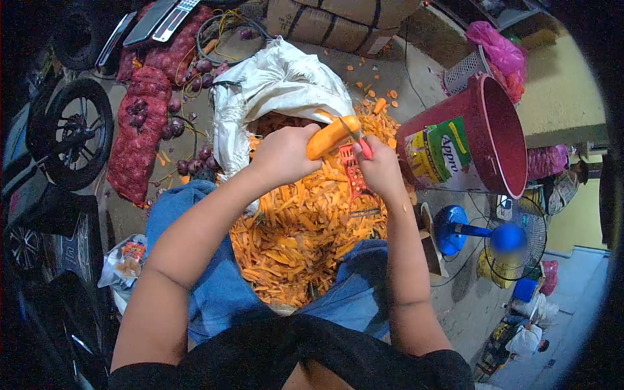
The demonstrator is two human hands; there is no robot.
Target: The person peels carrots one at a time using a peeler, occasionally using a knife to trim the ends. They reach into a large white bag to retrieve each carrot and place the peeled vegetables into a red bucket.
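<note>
My left hand (284,153) is closed around a thick peeled-looking carrot (329,139), held slanting over the pile. In my right hand (380,168) is a red-handled knife (366,149); its thin blade lies against the carrot near the far end. Beneath both hands, a heap of orange carrot peelings (292,221) spreads between my knees. A white woven sack (279,78) lies open just beyond my left hand, with more carrot showing at its mouth. Close to my right hand, a red plastic lattice basket (353,172) sits partly buried in peelings.
A large dark-red bucket (416,123) lies tilted at the right, near a blue fan (452,231). Red net bags of onions (138,140) and loose onions (174,127) are on the left, beside a motorcycle wheel (78,130). Cartons (331,23) stand behind the sack.
</note>
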